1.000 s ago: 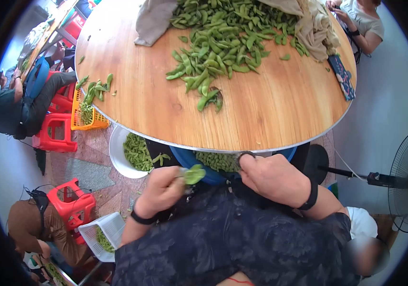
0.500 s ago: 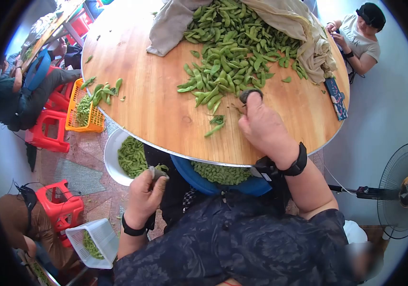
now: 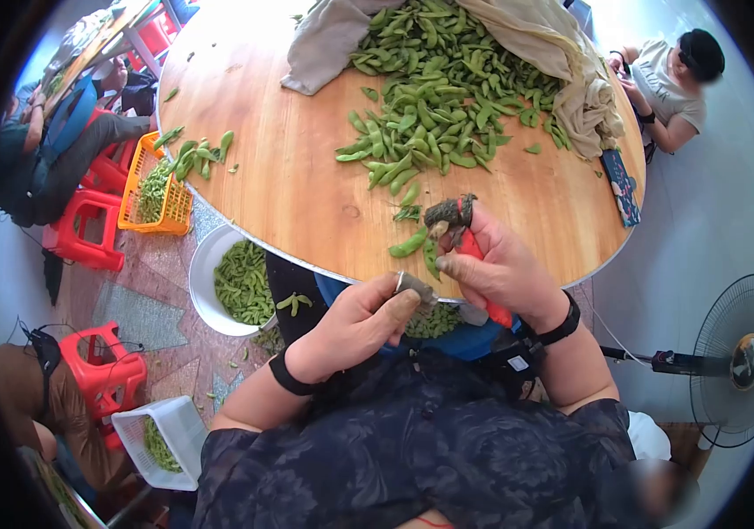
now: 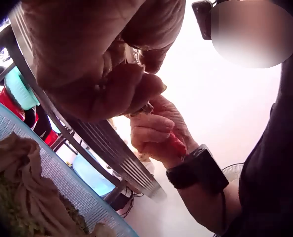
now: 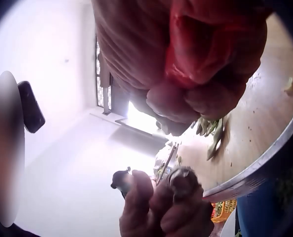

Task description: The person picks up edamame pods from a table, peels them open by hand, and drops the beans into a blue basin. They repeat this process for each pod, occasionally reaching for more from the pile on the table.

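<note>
In the head view my left hand (image 3: 364, 313) is at the near table edge, fingers curled, its thumb against a grey wrap (image 3: 414, 286) on a finger. No pod shows in it. Close by on the right, my right hand (image 3: 505, 269) has its fingers curled round a shiny red thing (image 3: 474, 249), whose kind I cannot tell. A dark wrap (image 3: 447, 212) with a red band covers one of its fingertips. A green edamame pod (image 3: 431, 258) is right at its thumb; another pod (image 3: 408, 242) lies just left of that. A large heap of edamame pods (image 3: 438, 106) spreads beyond.
Beige cloth (image 3: 584, 106) partly covers the heap on the round wooden table (image 3: 289, 194). Below its edge are a blue tub (image 3: 474, 339) and a white bucket (image 3: 203, 304) with pods. An orange basket (image 3: 174, 212) stands left, a fan (image 3: 738, 357) right. Other people sit around.
My left hand held a green pod, went over beside the white bucket, and is back near the table edge without it. My right hand reached onto the table and drew back; red shows in it now.
</note>
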The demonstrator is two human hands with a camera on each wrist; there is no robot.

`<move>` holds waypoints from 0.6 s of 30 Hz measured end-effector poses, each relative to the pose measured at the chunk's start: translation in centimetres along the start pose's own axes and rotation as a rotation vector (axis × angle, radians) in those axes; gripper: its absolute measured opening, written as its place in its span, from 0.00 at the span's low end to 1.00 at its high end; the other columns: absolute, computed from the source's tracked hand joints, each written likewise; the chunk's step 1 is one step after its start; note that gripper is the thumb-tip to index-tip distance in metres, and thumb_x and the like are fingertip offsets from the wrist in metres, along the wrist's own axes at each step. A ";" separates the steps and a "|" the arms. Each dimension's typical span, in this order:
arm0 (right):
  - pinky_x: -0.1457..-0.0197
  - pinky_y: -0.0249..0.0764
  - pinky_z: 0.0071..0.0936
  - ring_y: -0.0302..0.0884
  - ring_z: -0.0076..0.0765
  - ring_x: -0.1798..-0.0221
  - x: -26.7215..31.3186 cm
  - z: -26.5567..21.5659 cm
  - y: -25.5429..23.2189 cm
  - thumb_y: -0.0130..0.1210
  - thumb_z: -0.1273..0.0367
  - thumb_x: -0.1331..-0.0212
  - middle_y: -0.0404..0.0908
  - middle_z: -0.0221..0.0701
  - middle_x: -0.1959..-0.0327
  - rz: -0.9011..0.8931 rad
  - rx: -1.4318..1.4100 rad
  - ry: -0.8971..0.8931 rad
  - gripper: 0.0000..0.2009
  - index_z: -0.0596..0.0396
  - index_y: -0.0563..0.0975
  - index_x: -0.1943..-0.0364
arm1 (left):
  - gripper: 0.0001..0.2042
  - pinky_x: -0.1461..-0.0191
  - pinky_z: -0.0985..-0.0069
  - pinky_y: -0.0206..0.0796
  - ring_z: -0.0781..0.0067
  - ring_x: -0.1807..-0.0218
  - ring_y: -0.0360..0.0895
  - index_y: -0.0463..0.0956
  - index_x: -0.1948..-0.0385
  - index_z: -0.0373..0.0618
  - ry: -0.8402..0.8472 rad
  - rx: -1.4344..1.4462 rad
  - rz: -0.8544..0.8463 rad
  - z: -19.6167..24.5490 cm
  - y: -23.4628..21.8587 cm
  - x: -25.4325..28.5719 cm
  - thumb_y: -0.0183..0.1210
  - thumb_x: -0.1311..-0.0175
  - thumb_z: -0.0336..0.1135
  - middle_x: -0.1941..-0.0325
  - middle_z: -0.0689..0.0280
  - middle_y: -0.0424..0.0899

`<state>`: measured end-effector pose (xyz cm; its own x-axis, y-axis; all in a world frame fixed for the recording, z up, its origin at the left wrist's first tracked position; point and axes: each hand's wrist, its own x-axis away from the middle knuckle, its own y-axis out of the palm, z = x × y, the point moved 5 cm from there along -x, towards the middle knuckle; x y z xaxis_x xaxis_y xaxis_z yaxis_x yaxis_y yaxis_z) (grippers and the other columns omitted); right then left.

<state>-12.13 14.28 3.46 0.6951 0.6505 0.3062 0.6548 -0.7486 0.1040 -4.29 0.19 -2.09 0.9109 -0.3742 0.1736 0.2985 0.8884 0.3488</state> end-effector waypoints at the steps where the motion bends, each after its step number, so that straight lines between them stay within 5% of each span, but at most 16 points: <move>1: 0.79 0.68 0.19 0.71 0.20 0.80 0.0 0.0 0.5 0.53 0.75 0.40 0.74 0.25 0.66 -0.012 0.075 0.006 0.15 0.53 0.67 0.49 | 0.14 0.74 0.87 0.61 0.89 0.77 0.68 0.74 0.60 0.43 0.033 0.003 -0.027 -0.1 0.0 -0.2 0.46 0.26 0.44 0.77 0.75 0.72; 2: 0.79 0.68 0.19 0.71 0.20 0.80 -0.4 0.9 0.8 0.53 0.75 0.40 0.74 0.25 0.66 -0.021 0.076 0.006 0.15 0.53 0.67 0.49 | 0.14 0.74 0.87 0.61 0.89 0.77 0.68 0.74 0.60 0.43 0.034 0.004 -0.017 0.0 0.1 -0.2 0.46 0.26 0.44 0.77 0.75 0.72; 4: 0.67 0.74 0.27 0.78 0.31 0.70 -0.8 0.6 1.9 0.54 0.74 0.41 0.76 0.31 0.66 -0.030 0.463 -0.477 0.16 0.54 0.68 0.49 | 0.15 0.75 0.88 0.61 0.88 0.77 0.70 0.73 0.63 0.43 -0.069 0.039 0.004 -0.1 0.2 -0.1 0.45 0.26 0.46 0.76 0.74 0.74; 5: 0.58 0.74 0.31 0.79 0.38 0.63 -0.5 0.8 1.7 0.54 0.75 0.43 0.77 0.34 0.65 -0.018 0.477 -0.387 0.16 0.55 0.68 0.50 | 0.15 0.75 0.88 0.61 0.88 0.77 0.70 0.73 0.63 0.43 -0.070 0.038 0.009 0.0 0.1 0.0 0.45 0.26 0.46 0.76 0.74 0.74; 11: 0.61 0.74 0.30 0.78 0.37 0.66 -0.9 0.4 2.4 0.53 0.73 0.42 0.78 0.34 0.66 0.064 0.659 -0.462 0.15 0.55 0.69 0.50 | 0.17 0.76 0.88 0.62 0.87 0.78 0.71 0.73 0.68 0.42 -0.145 0.121 0.063 -0.2 -0.9 1.2 0.44 0.25 0.44 0.76 0.72 0.77; 14: 0.63 0.73 0.31 0.79 0.37 0.67 -0.8 -0.8 1.0 0.52 0.73 0.41 0.77 0.35 0.68 0.239 0.528 -0.288 0.13 0.56 0.70 0.52 | 0.17 0.77 0.86 0.61 0.85 0.80 0.69 0.74 0.70 0.41 0.162 -0.057 0.401 1.9 -2.9 2.2 0.45 0.26 0.44 0.80 0.70 0.75; 15: 0.65 0.73 0.33 0.79 0.42 0.69 -1.0 -0.8 0.0 0.51 0.74 0.42 0.78 0.38 0.68 0.324 0.626 -0.444 0.12 0.57 0.71 0.54 | 0.16 0.78 0.86 0.59 0.85 0.82 0.67 0.74 0.69 0.42 0.277 -0.051 0.510 2.2 -4.5 2.8 0.45 0.26 0.44 0.81 0.70 0.73; 18: 0.66 0.72 0.26 0.76 0.30 0.71 -1.3 -0.9 -1.6 0.51 0.76 0.43 0.79 0.35 0.64 0.302 1.014 -0.430 0.15 0.58 0.71 0.50 | 0.16 0.79 0.84 0.56 0.82 0.80 0.67 0.74 0.65 0.43 0.447 0.443 0.701 2.2 -9.4 4.3 0.45 0.26 0.46 0.80 0.71 0.72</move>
<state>-14.32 14.50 3.76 0.7812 0.5974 -0.1812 0.2458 -0.5611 -0.7904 -3.79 -10.36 -2.64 0.8939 0.4260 0.1397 -0.4114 0.6556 0.6332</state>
